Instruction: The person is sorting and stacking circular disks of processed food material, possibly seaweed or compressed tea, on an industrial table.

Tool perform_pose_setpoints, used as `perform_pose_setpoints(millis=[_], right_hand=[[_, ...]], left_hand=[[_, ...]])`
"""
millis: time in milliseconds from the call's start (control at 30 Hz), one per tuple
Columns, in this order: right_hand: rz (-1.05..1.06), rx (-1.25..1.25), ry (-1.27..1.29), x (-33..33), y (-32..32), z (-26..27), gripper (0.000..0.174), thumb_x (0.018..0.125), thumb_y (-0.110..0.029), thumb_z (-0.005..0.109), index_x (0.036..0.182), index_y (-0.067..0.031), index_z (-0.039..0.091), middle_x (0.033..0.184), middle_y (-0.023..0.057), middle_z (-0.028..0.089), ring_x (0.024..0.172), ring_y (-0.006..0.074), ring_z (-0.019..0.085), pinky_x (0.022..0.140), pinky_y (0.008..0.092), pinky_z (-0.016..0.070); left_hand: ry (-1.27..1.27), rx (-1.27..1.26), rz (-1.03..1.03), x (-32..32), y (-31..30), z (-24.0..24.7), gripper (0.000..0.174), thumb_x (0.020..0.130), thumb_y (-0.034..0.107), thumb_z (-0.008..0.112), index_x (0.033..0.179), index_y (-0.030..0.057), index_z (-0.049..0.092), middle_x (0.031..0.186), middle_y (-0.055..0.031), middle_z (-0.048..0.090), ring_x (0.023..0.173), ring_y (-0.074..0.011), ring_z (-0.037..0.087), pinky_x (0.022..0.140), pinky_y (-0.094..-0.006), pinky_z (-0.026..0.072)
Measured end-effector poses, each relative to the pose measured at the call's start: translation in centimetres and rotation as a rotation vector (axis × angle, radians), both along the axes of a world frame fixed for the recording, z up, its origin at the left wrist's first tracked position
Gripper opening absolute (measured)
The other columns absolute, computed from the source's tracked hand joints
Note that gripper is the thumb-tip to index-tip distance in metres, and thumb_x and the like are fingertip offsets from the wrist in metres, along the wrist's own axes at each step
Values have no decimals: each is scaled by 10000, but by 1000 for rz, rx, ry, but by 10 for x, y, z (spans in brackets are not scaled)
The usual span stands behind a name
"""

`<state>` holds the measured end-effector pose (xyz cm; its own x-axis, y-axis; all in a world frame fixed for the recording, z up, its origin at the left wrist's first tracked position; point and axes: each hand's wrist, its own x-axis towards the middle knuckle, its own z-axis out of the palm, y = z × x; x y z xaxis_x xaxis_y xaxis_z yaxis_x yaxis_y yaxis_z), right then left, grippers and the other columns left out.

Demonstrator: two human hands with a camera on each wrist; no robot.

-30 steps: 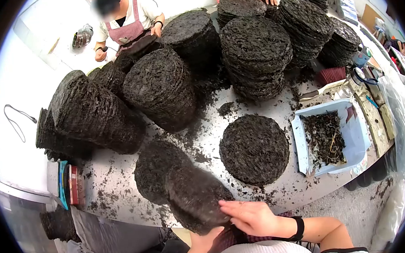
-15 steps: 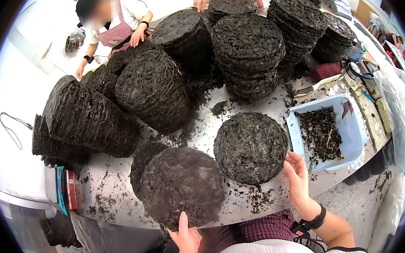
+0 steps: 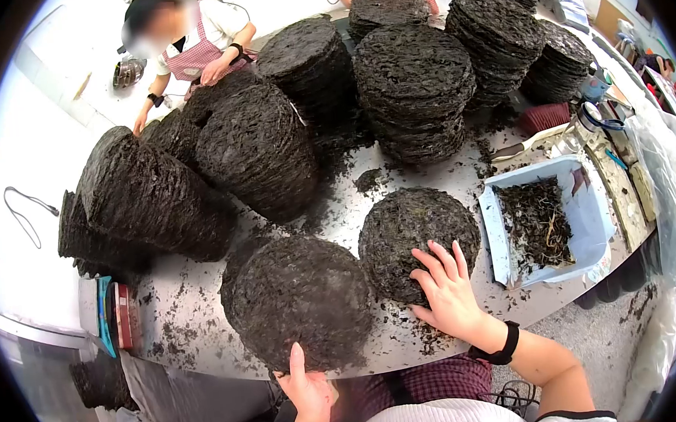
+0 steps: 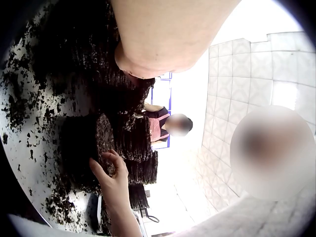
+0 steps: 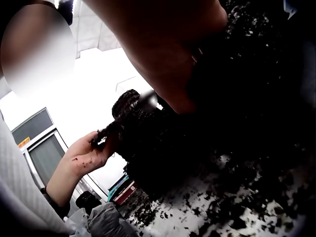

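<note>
My left hand [image 3: 308,393] grips the near edge of a round, dark dried-seaweed sheet [image 3: 297,300], thumb on top. In the right wrist view the left hand [image 5: 84,155] shows the fingers below the sheet's edge. The sheet overlaps another dark round pile [image 3: 239,257] on the table's left part. My right hand [image 3: 450,297] rests with spread fingers on the top of a round seaweed stack [image 3: 402,230], thumb toward its near edge. In the left wrist view the right hand [image 4: 116,182] touches this stack's upper face and side.
Tall seaweed stacks [image 3: 416,88] crowd the far side, and leaning ones [image 3: 141,193] stand at left. A pale blue basin [image 3: 493,239] with dark scraps is at right. Loose flakes litter the metal table [image 3: 207,353]. Across it, a person [image 3: 194,56] handles a stack.
The left hand's sheet has swung from a steep tilt to lying flatter, face up. The right hand left that sheet, moved right past the stack's edge, then onto its top.
</note>
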<state>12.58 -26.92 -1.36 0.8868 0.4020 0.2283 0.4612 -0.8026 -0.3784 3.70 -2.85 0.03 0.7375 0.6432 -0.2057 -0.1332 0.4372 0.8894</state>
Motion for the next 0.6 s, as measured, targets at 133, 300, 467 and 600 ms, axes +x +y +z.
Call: perform_pose_setpoints(millis=[133,300,467,600], right_hand=[[29,54,84,11,-3,2,468,644,-242,783,1030,-83,571,1321,92,474,1334,335,329,1128,577,175],[-1,290,195,15,-12,8,403,739,-172,711,1109,-86,577,1253,91,553,1247,318,451,1129,548,207],[-380,963,218,13,-17,3,213,948,-101,539,1114,21,594,863,28,620,764,88,532,742,232,429],[-503,1302,94,18,-41,4,210,983,-163,534,1044,27,599,818,-57,526,733,31,419,626,211,359]], left_hand=[[19,-27,-35,-9,11,-6,325,919,111,593,1213,-14,531,1152,-115,611,985,-208,624,858,-374,537],[34,-9,-3,-13,13,-10,325,917,108,595,1204,-30,531,1147,-113,611,963,-191,627,817,-338,538],[21,-11,9,-12,12,-8,332,911,121,606,1196,-34,535,1139,-109,614,941,-184,629,793,-325,536],[112,-55,-30,-17,21,-13,346,909,111,599,1219,-20,521,1164,-109,602,987,-198,616,838,-344,527]])
